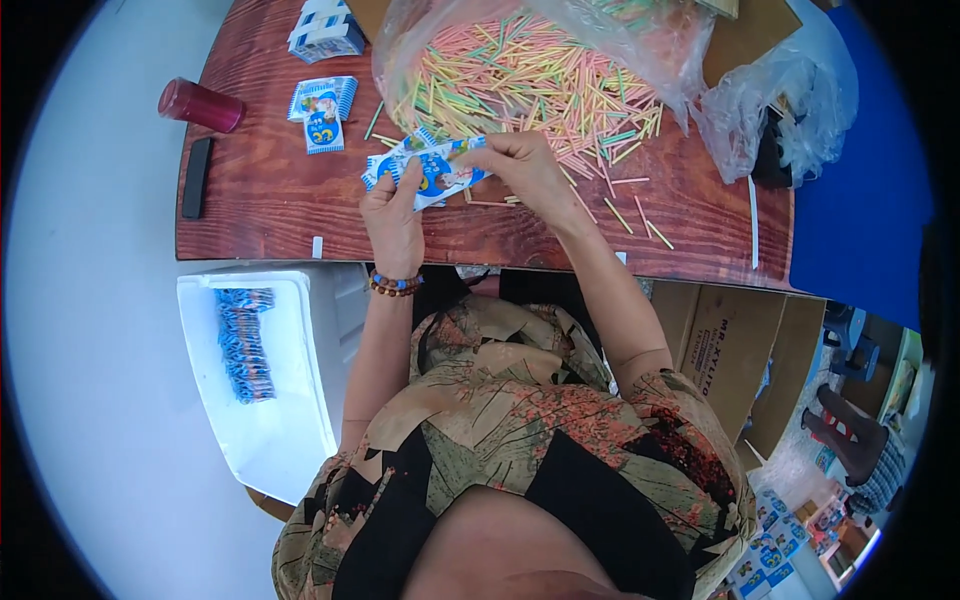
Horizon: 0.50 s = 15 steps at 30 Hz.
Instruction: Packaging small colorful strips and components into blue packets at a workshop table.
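Over the near edge of the wooden table, my left hand (395, 225) pinches a small blue-and-white packet (437, 175) between thumb and fingers. My right hand (530, 175) is closed on the packet's right end, thumb pressed on its face. Behind it, partly covered, other similar packets (408, 147) show at the upper left; whether they are held or lying on the table I cannot tell. Just beyond my hands spreads a large heap of thin pink, yellow and green sticks (520, 75), with loose ones scattered by my right wrist. Whether a stick is inside the packet is hidden.
Left on the table (270, 215) are flat packets (323, 115), a packet stack (327, 32), a red cup (203, 105) and a black bar (198, 178). Clear plastic bags (770, 100) lie right. A white bin (300, 400) with packets stands lower left, a cardboard box (735, 335) lower right.
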Available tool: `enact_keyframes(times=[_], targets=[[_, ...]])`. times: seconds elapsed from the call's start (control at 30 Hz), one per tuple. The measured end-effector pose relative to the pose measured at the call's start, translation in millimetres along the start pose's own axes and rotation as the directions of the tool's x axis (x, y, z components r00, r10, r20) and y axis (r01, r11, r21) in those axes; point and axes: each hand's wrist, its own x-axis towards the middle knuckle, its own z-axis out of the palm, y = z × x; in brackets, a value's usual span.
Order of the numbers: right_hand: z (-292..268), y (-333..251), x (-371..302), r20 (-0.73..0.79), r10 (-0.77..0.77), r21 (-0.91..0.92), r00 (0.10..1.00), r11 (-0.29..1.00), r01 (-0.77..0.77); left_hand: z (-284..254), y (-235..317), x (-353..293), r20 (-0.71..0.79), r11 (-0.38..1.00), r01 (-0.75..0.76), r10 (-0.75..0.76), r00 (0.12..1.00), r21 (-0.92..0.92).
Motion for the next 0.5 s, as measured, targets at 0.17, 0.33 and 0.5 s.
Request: enact_keyframes(times=[0.17, 0.33, 0.5], targets=[[-20, 3, 2, -0.127, -0.321, 0.126, 0.938, 0.933, 0.336, 6, 5, -6, -0.054, 0.993, 0.095, -0.100, 0.994, -0.074], [-9, -3, -8, 0.038, -0.546, -0.267, 0.837, 0.801, 0.535, 1, 2, -9, -0.010, 0.986, 0.124, -0.126, 0.992, -0.114], [-6, 5, -8, 0.228, -0.548, -0.295, 0.805, 0.749, 0.594, 4, -1, -10, 0.055, 0.985, 0.155, -0.151, 0.987, -0.081]])
